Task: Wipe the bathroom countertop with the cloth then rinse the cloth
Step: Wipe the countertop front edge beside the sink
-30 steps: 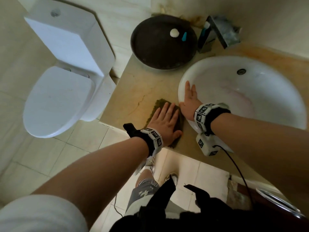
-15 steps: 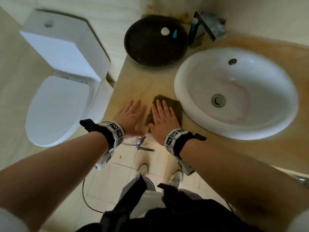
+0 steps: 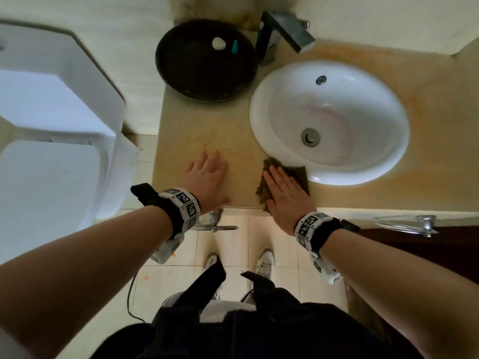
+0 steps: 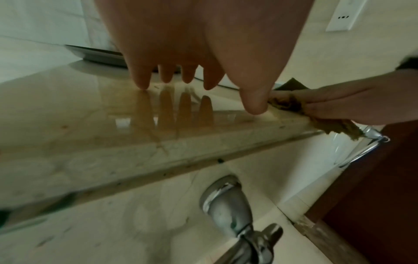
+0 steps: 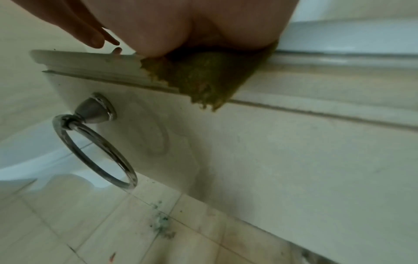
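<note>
An olive-green cloth lies on the beige countertop, against the front left rim of the white sink. My right hand presses flat on the cloth with straight fingers. One corner of the cloth hangs over the counter's front edge under my palm. My left hand rests flat on the bare, glossy counter, a hand's width left of the cloth. In the left wrist view its fingertips touch the surface, with the cloth off to the right.
A dark round basin holding two small items sits at the back left of the counter, beside the faucet. The toilet stands to the left. A chrome towel ring hangs below the counter edge, and a dark cabinet door is at right.
A second ago my left hand was on the cloth and my right on the sink rim. They swapped, and my right hand has slid the cloth right, up to the sink.
</note>
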Demonstrator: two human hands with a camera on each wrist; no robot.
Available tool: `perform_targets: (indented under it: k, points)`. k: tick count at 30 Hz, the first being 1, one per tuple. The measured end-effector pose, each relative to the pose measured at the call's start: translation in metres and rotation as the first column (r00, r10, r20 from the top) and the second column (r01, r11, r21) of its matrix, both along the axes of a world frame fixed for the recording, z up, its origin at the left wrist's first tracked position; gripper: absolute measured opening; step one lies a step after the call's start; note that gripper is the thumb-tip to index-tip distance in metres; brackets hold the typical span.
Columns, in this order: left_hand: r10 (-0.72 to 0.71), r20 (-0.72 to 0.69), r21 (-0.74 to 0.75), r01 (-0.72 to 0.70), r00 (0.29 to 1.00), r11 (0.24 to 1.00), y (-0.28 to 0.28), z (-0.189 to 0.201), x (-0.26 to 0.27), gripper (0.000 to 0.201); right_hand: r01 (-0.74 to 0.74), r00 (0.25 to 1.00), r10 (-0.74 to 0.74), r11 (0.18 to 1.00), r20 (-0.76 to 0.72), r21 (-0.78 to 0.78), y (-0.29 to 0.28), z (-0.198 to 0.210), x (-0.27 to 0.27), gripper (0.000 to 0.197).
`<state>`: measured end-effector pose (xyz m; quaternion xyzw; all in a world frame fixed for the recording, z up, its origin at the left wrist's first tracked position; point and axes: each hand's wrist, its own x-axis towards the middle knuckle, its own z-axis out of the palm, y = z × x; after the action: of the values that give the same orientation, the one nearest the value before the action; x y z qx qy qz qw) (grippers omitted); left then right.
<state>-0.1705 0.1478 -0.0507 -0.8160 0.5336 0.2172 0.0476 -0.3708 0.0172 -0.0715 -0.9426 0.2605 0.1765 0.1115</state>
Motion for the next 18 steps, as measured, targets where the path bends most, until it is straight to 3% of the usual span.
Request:
perform_targets:
  k: [4, 10, 13, 18]
  points:
    - [-0.019, -0.029, 0.010, 0.020, 0.999, 1.000, -0.007, -0.006, -0.007, 0.093, 0.100, 0.995, -0.099, 0.995, 0.023, -0.027, 0.019, -0.002, 0.011, 0.068]
    - [0.014, -0.041, -0.001, -0.014, 0.999, 1.000, -0.009, -0.010, -0.005, 0.091, -0.034, 0.999, 0.034, 0.999, 0.040, -0.009, 0.044, -0.006, 0.060, 0.066]
    - [-0.016, -0.039, 0.005, 0.016, 0.999, 1.000, -0.006, -0.010, -0.003, 0.093, -0.043, 0.998, 0.044, 0.999, 0.037, -0.018, 0.029, -0.006, 0.036, 0.065]
    - [-0.020, -0.046, -0.010, 0.019, 0.999, 1.000, -0.007, -0.009, -0.003, 0.094, 0.080, 0.995, -0.081, 0.997, -0.061, -0.011, -0.013, -0.003, -0.053, 0.063]
